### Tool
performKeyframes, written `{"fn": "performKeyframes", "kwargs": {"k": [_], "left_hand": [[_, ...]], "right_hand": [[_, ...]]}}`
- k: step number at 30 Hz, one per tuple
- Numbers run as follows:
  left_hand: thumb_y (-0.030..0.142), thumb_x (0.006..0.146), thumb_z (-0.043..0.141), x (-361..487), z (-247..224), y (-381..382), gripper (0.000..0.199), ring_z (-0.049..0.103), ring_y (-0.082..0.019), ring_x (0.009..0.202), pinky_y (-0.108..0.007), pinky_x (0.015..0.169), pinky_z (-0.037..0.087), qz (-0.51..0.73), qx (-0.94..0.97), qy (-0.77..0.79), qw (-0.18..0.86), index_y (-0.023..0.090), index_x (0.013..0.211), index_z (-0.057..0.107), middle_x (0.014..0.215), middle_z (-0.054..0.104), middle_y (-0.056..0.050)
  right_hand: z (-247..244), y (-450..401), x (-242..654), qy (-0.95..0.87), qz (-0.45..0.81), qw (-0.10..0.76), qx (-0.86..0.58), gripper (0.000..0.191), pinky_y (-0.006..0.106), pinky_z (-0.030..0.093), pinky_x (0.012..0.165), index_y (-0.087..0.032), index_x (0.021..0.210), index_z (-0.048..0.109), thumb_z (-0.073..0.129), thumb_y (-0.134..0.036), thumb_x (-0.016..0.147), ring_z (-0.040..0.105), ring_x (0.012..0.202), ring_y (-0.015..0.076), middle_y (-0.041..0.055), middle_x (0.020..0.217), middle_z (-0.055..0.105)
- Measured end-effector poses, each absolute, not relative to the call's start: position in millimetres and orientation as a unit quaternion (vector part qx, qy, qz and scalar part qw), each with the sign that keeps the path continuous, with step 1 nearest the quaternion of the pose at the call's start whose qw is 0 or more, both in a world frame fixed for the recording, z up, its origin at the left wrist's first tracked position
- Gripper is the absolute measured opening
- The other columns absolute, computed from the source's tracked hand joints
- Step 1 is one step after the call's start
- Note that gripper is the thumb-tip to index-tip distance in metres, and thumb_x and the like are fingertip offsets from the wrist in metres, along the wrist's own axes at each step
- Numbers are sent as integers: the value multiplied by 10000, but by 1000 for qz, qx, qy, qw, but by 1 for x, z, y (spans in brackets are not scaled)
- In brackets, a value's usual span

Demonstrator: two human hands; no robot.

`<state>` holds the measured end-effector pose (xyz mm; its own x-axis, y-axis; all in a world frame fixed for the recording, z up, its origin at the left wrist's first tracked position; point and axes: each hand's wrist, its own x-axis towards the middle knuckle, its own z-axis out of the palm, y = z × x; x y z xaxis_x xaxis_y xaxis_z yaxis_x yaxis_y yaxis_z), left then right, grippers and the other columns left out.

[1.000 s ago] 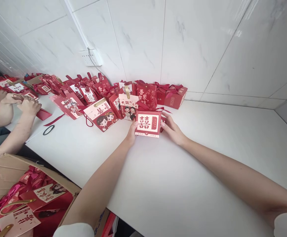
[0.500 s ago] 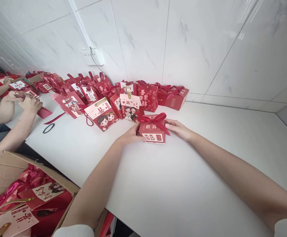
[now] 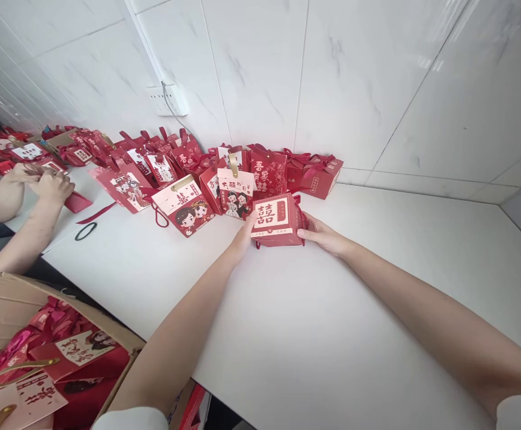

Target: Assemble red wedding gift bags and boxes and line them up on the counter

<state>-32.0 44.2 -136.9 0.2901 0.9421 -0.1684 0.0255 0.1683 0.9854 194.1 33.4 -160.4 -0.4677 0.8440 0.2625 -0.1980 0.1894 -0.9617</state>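
Note:
A small red gift box [image 3: 274, 220] with a white label and a red ribbon is tipped so its labelled face points up. My left hand [image 3: 243, 233] grips its left side and my right hand [image 3: 323, 234] grips its right side, just above the white table [image 3: 323, 310]. The box is right in front of a row of similar red gift boxes and bags [image 3: 224, 179] along the tiled wall.
Another person's hands [image 3: 40, 182] handle a red item at the far left, near a black loop [image 3: 85, 230] on the table. A cardboard carton [image 3: 22, 352] with several red boxes sits below the table's near-left edge. A wall socket [image 3: 167, 98] hangs above the row.
I have turned the box between my hands: half a second ago its bow faced up, now the labelled face is up. It has moved slightly toward the row.

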Motion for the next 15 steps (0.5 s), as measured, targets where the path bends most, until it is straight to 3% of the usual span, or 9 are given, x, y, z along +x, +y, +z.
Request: {"fn": "performKeyframes", "kwargs": {"k": [8,15], "left_hand": [[707,844,319,-36,-131,42,653,592,-169,662,-256,495,345,368,537,453,610,184,1085,627,837,702,-46],[692,844,353,-36,-135,48,606,604,-172,674,-234,468,344,382,500,451,633,203,1096,608,796,694,-28]], "right_hand": [[-166,37,193,-603,588,453,-292,494,435,326,1097,-291,1330,515,600,-464,875,491,1242,249,13,1357,543],[-173,38,193,-568,589,479,-316,482,435,304,1105,-318,1338,494,558,-493,893,466,1268,239,17,1389,511]]}}
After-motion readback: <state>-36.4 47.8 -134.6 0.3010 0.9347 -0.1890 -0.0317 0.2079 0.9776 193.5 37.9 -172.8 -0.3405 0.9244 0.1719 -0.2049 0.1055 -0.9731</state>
